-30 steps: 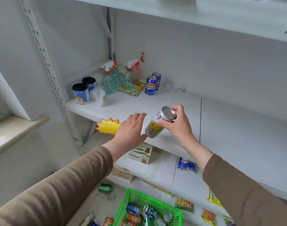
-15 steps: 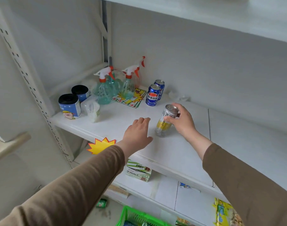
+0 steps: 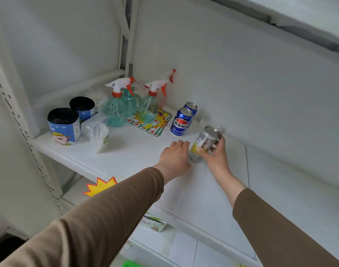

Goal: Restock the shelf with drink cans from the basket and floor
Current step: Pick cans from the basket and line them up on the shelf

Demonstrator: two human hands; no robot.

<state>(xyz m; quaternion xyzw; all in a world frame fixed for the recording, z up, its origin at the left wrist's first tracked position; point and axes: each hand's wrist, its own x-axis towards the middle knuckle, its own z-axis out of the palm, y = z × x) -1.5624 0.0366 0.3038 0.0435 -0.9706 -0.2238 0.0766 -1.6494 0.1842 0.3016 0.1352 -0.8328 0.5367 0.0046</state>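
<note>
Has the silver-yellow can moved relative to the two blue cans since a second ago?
Yes. The silver-yellow can, in the right hand, has gone from the shelf's front edge back toward the blue cans.

Both arms outstretched, left hand (image 3: 175,158) palm-down with fingers loosely curled, right hand (image 3: 215,154) fingers wrapped in a grip

White metal shelf board (image 3: 137,151), carrying along its back two blue cola cans (image 3: 181,122) one behind the other, flat green-and-yellow printed sheets (image 3: 151,123) under two clear teal spray bottles with white-and-orange triggers (image 3: 116,110), two blue-labelled rolls of black bags (image 3: 64,126), one clear plastic packet (image 3: 98,134). Silver-and-yellow drink can (image 3: 203,144) tilted, base at the board. Yellow starburst tag (image 3: 99,186) at the front edge.
</note>
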